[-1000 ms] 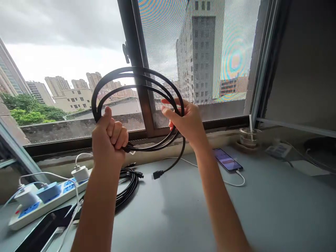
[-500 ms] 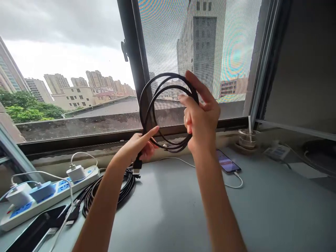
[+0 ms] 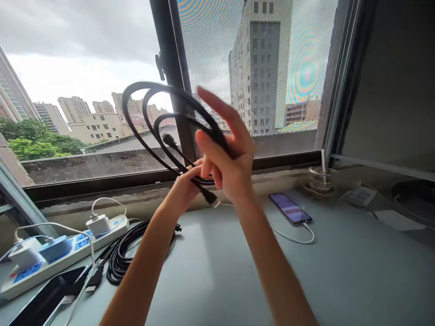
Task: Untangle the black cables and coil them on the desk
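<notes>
The fingers of the right hand (image 3: 231, 165) curl around the bunched right side of a black, round-sectioned coiled cable (image 3: 208, 117), index finger raised. The left hand (image 3: 181, 194) meets the lower loops; its fingertips are mostly hidden, so whether they grip cannot be told. The cable hangs above the grey desk (image 3: 217, 280), loops spreading left, its two black plugs blurred. Beyond, left, a second black cable coil (image 3: 117, 265) lies partly behind the left forearm, beside a white power strip with blue sockets (image 3: 119, 225). A dark rectangular object (image 3: 50, 294) is cut off near left; far right, a lit smartphone (image 3: 291, 209) lies charging.
</notes>
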`<state>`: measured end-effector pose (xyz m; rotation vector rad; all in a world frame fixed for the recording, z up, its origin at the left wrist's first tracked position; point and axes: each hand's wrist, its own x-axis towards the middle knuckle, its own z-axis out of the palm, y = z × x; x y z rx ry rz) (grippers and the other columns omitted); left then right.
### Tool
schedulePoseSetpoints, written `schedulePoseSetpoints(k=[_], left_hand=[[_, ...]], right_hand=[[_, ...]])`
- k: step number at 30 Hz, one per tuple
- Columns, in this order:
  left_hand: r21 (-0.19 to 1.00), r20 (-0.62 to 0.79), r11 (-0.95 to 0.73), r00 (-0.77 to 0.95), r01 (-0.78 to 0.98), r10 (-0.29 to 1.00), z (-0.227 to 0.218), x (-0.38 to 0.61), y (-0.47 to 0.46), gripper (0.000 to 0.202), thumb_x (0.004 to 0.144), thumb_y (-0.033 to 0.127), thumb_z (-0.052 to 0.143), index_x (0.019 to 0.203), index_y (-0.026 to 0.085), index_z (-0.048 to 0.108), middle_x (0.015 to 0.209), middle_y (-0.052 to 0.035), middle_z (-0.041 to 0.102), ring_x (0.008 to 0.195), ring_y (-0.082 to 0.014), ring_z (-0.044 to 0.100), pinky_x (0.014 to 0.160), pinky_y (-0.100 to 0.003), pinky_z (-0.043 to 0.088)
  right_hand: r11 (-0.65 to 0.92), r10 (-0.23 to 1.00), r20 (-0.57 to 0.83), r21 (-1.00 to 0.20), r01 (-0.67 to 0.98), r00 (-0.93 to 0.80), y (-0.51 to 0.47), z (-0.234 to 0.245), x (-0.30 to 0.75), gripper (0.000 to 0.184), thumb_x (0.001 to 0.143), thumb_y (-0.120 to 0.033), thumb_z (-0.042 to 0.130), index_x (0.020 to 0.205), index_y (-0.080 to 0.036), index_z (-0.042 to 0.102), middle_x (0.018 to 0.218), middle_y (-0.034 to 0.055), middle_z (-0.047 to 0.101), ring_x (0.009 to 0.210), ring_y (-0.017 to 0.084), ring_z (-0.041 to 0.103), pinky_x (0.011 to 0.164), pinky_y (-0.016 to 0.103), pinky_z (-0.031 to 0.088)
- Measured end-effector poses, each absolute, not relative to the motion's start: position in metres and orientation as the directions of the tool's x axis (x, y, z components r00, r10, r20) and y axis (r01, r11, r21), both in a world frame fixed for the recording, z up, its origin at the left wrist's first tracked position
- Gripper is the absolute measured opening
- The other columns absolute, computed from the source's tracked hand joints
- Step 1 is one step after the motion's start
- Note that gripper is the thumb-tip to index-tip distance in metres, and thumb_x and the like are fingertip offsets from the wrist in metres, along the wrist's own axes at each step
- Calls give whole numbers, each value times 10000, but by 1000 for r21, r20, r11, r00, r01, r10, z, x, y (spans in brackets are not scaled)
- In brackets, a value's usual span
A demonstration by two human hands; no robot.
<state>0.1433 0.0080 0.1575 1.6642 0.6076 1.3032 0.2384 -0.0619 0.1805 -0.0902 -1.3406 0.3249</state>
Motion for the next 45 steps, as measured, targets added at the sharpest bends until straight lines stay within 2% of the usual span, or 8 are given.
schedulePoseSetpoints(k=[4, 7, 13, 22, 28, 33, 39, 45], left_hand=[[805, 562, -497, 145, -324, 815, 166, 129, 15, 293, 608, 95, 584, 883, 193, 570, 869, -11, 695, 845, -200, 686, 618, -228, 538], [739, 632, -592, 26, -322, 775, 173, 120, 14, 290, 547, 52, 570, 795, 195, 525, 713, 31, 657, 635, -148, 668, 478, -179, 468], [745, 656, -643, 19, -175, 754, 180, 105, 10, 222, 489, 66, 474, 668, 191, 515, 381, 67, 458, 335, -91, 430, 360, -184, 351], [873, 485, -487, 99, -5, 869, 195, 77, -5, 91, 557, 152, 520, 632, 176, 565, 392, 27, 452, 340, -77, 377, 284, -151, 212], [930, 359, -294, 375, -221, 855, 202, 65, -11, 64, 585, 167, 537, 526, 145, 548, 315, 32, 276, 393, -98, 414, 428, -183, 414], [877, 389, -175, 448, -448, 805, 201, 66, -17, 68, 662, 157, 523, 615, 153, 571, 329, 82, 142, 292, -59, 212, 310, -160, 234], [896, 344, -60, 603, -440, 720, 202, 64, -15, 529, 859, 546, 309, 504, 181, 450, 344, 70, 113, 281, -69, 166, 287, -189, 198], [904, 308, -37, 589, -425, 747, 202, 74, -14, 622, 945, 509, 156, 432, 190, 304, 299, 62, 91, 245, -65, 108, 261, -186, 114]], right_hand=[[917, 396, 824, -374, -136, 405, -38, 177, 248, 379, 918, -283, 489, 1292, -267, 430, 650, -63, 572, 334, 32, 316, 310, 177, 271], [866, 448, 779, -501, 3, 439, -25, 173, 252, 357, 926, -263, 444, 1282, -283, 419, 841, -17, 615, 367, 34, 337, 321, 183, 290], [855, 373, 867, -459, 239, 330, -26, 171, 249, 472, 869, -247, 555, 1308, -335, 402, 1027, 5, 600, 440, 43, 336, 388, 184, 369], [852, 416, 895, -445, 275, 158, -43, 172, 235, 572, 872, -447, 579, 1381, -371, 331, 923, -27, 591, 423, 36, 323, 360, 195, 333], [879, 340, 921, -383, 283, 192, -38, 169, 232, 359, 944, -419, 454, 1292, -339, 489, 957, -8, 618, 418, 41, 340, 378, 214, 349], [900, 207, 948, -281, 334, 241, -34, 167, 237, 268, 944, -304, 474, 1164, -259, 622, 859, -3, 616, 429, 45, 383, 387, 220, 361], [866, 234, 945, -310, 393, 229, -28, 166, 245, 277, 955, -331, 449, 1187, -277, 590, 844, -17, 642, 469, 63, 495, 484, 236, 433], [851, 272, 937, -340, 401, 218, -27, 167, 245, 292, 967, -318, 414, 1208, -275, 573, 821, -15, 633, 501, 71, 465, 487, 234, 397]])
